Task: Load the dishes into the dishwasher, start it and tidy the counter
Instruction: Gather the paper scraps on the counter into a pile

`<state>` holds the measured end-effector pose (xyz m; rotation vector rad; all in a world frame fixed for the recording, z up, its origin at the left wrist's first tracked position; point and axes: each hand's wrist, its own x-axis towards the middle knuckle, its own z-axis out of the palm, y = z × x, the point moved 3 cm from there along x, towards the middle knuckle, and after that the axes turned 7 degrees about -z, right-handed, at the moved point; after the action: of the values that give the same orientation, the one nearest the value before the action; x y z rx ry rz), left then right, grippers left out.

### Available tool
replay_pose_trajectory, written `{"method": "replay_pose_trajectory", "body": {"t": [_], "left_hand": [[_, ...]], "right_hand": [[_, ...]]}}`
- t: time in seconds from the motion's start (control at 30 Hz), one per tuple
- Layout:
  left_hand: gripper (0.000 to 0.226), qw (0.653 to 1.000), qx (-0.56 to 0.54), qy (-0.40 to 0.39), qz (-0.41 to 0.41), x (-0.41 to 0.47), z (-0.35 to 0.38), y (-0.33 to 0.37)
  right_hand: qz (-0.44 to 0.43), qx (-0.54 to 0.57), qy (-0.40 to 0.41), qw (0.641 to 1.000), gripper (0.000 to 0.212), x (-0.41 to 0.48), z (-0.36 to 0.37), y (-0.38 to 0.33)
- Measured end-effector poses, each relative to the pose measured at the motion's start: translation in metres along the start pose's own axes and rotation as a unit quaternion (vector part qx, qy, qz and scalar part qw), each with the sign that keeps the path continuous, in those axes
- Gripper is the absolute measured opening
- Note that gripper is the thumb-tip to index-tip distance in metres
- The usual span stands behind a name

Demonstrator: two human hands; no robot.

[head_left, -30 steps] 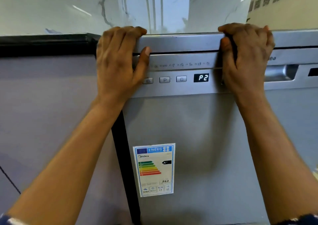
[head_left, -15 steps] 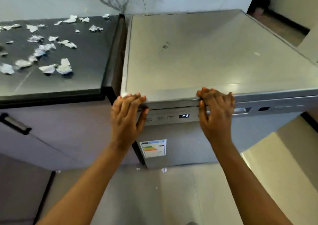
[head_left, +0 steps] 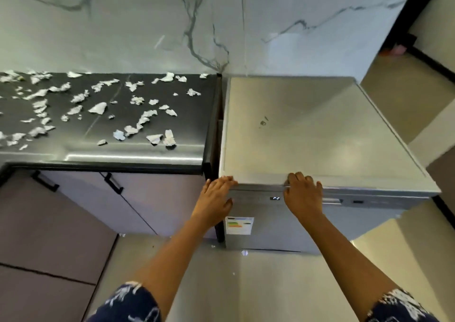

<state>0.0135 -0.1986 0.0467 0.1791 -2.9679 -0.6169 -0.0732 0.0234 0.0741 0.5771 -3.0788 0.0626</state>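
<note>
The silver dishwasher [head_left: 320, 129] stands right of the counter with its door [head_left: 266, 228] closed and its display [head_left: 275, 198] reading P2. My left hand [head_left: 216, 197] presses on the door's upper left corner, fingertips on the top edge and thumb spread. Further right, my right hand [head_left: 304, 193] lies flat on the control strip, its fingers bent over the front edge of the top panel. Neither hand holds anything. The dark counter [head_left: 138, 156] is strewn with several torn white paper scraps [head_left: 98, 107]. No dishes are in view.
Grey cabinet doors with black handles [head_left: 113, 182] sit under the counter. A marble wall rises behind. An energy label [head_left: 239, 225] is stuck on the dishwasher door. A doorway [head_left: 406, 46] opens at the far right, and tiled floor [head_left: 246, 284] lies below me.
My view has risen and pulled back from the control panel to show the counter and dishwasher top. Both hands stay at the door's top edge; the left hand's fingers have flattened.
</note>
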Motion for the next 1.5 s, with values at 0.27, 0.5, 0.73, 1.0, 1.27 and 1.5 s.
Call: {"method": "replay_pose_trajectory", "body": {"t": [0.27,0.5,0.73,1.0,1.27,1.5], "left_hand": [[0.042,0.955,-0.013,0.203,-0.217,-0.014,-0.072,-0.142],[0.067,0.929,0.018,0.166,-0.329,0.013,-0.147,-0.279],[0.094,0.928,0.056,0.049,-0.364,0.052,-0.158,-0.362],[0.134,0.94,0.092,0.03,-0.326,0.1,-0.167,-0.386],[0.092,0.932,0.002,0.102,-0.347,0.144,-0.185,-0.419],[0.078,0.884,0.016,0.132,-0.448,0.171,-0.187,-0.441]], "right_hand": [[-0.124,0.133,0.003,0.983,0.049,0.058,0.001,-0.152],[-0.145,0.209,0.004,0.967,0.08,0.128,0.008,-0.285],[-0.106,0.197,-0.044,0.974,0.109,0.173,0.034,-0.363],[-0.184,0.17,-0.062,0.966,0.098,0.248,0.033,-0.423],[-0.115,0.326,0.145,0.927,0.073,0.328,0.025,-0.338],[-0.063,0.227,0.022,0.972,0.071,0.442,0.034,-0.296]]}}
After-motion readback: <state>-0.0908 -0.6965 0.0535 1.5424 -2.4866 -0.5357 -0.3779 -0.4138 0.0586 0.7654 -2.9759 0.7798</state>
